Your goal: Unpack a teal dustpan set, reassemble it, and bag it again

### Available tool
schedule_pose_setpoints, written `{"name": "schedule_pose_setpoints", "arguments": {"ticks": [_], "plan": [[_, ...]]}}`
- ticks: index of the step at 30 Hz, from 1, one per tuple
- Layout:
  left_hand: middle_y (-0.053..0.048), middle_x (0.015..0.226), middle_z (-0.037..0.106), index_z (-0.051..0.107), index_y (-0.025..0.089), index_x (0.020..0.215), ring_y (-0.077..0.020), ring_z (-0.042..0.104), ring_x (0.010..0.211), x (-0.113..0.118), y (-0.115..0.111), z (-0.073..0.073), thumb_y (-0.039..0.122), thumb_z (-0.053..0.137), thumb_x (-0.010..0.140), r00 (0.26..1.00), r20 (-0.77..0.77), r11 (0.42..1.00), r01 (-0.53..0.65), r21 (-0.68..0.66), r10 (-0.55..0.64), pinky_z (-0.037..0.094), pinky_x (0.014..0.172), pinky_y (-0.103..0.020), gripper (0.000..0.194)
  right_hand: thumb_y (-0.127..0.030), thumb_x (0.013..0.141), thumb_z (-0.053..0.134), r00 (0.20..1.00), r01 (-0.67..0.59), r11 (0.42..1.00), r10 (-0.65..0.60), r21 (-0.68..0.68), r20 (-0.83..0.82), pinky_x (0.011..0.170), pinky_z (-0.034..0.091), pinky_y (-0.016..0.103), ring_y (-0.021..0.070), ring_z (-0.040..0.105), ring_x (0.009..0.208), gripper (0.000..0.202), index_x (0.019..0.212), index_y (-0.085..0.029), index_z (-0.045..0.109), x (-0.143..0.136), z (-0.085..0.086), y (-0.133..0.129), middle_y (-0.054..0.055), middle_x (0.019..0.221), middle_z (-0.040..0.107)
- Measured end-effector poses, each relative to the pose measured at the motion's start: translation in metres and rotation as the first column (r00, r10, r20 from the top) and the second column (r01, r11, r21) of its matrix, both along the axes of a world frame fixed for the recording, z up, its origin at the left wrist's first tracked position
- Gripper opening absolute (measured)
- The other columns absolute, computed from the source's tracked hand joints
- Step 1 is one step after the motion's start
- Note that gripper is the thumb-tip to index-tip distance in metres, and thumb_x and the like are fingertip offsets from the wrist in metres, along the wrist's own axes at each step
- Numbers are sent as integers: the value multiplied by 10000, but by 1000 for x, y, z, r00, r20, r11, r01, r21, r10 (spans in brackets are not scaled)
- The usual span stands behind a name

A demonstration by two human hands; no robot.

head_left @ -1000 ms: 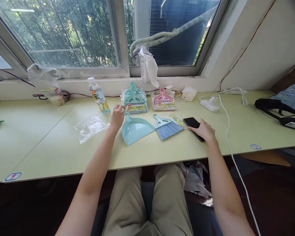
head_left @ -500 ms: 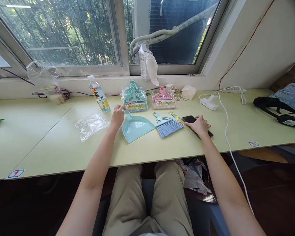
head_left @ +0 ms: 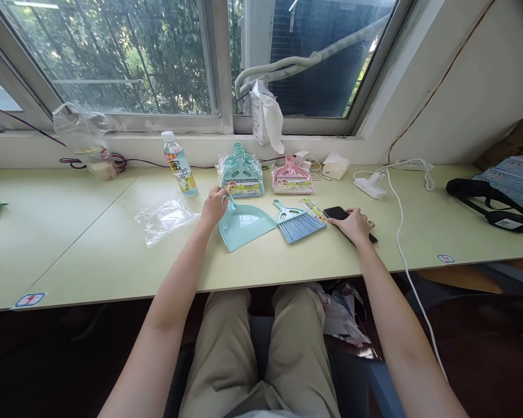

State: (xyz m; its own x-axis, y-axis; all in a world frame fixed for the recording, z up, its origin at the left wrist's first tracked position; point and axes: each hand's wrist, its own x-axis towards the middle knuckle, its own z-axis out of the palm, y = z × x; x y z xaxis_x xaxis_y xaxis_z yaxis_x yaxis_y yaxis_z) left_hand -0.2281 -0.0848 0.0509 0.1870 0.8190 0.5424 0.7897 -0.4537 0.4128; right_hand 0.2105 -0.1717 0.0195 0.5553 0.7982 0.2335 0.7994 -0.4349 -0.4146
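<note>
A light blue-green dustpan [head_left: 247, 225] lies on the table with its handle toward the wrapped sets. My left hand [head_left: 215, 206] is at that handle, fingers curled around it. Right of the dustpan rests a small hand broom [head_left: 300, 223] with blue bristles, a printed label card [head_left: 313, 209] just behind it. A black phone [head_left: 336, 213] lies flat beyond the broom; my right hand [head_left: 353, 224] spans it from above, thumb on the near left edge and fingers at the other side. The palm hides the phone's middle.
Wrapped green dustpan sets [head_left: 243, 173] and a pink one [head_left: 293, 177] stand by the wall. A drink bottle [head_left: 181, 165] and a crumpled clear bag [head_left: 168, 219] are at left. To the right are a white power strip [head_left: 370, 184], its cable and a black strap device [head_left: 492, 203].
My left hand has shifted slightly right, its fingers now curled at the dustpan handle. The right hand stays on the phone. The camera view has moved a little.
</note>
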Motion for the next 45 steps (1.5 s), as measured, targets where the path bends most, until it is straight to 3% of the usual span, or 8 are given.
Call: {"name": "schedule_pose_setpoints", "arguments": {"ticks": [8,14,18,22,29,34,38,45], "plan": [[-116,1077,574,602,197,1013,-266,561,1069,1,-3,3,223,448,885,992,-94,991,-97,-91,88,476,858,-374,202,-587,779,549,991,-91,996,90,8,96,1023,183,601,347,383,1267,649,1276,-181,455,-11,0,-6,179,1330,527],[-99,946,621,607,212,851,-250,596,921,1,-1,4,345,477,893,972,-207,970,-155,-189,115,467,813,-356,191,-409,949,288,937,-250,956,199,153,288,1017,254,453,270,443,1202,434,1150,-205,614,-63,32,-9,125,1292,572],[-106,1002,610,645,221,874,-270,546,1039,-4,1,4,334,521,872,964,-230,981,-161,-111,133,455,855,-366,168,-421,944,336,868,-403,914,399,-50,294,914,345,385,262,525,1118,421,1069,-203,674,-112,49,7,138,1183,643],[-91,1160,591,670,255,1026,-280,480,1151,-12,2,6,346,585,842,964,-246,987,-126,-98,99,397,961,-404,222,-541,859,502,842,-378,854,478,-357,251,902,361,423,284,608,1015,450,1024,-177,707,-144,53,32,161,1029,699],[-83,1049,642,719,274,941,-279,543,1066,-15,1,10,435,601,820,956,-293,951,-91,-295,0,408,912,-385,233,-517,765,629,844,-363,817,492,-447,214,830,428,368,275,645,999,429,994,-168,728,-152,55,50,163,1050,704],[-65,1016,654,733,280,885,-270,546,1057,-13,3,8,457,663,758,973,-227,940,-43,-339,-37,431,876,-346,228,-379,712,667,838,-379,815,503,-438,212,760,449,303,245,660,952,295,934,-200,744,-148,62,49,115,987,726],[-63,1013,665,736,259,852,-270,555,1063,-7,2,6,446,703,717,986,-155,937,5,-349,-63,445,865,-336,234,-429,765,601,862,-396,888,447,-231,238,748,445,292,240,646,960,303,953,-230,730,-149,81,35,84,993,726],[-65,878,696,719,164,893,-157,611,758,4,3,3,423,505,856,947,230,815,312,-488,-225,501,693,-275,338,-406,776,626,643,-653,690,723,-311,254,739,417,279,230,608,1000,226,895,-237,719,-201,94,10,62,982,723]]}}
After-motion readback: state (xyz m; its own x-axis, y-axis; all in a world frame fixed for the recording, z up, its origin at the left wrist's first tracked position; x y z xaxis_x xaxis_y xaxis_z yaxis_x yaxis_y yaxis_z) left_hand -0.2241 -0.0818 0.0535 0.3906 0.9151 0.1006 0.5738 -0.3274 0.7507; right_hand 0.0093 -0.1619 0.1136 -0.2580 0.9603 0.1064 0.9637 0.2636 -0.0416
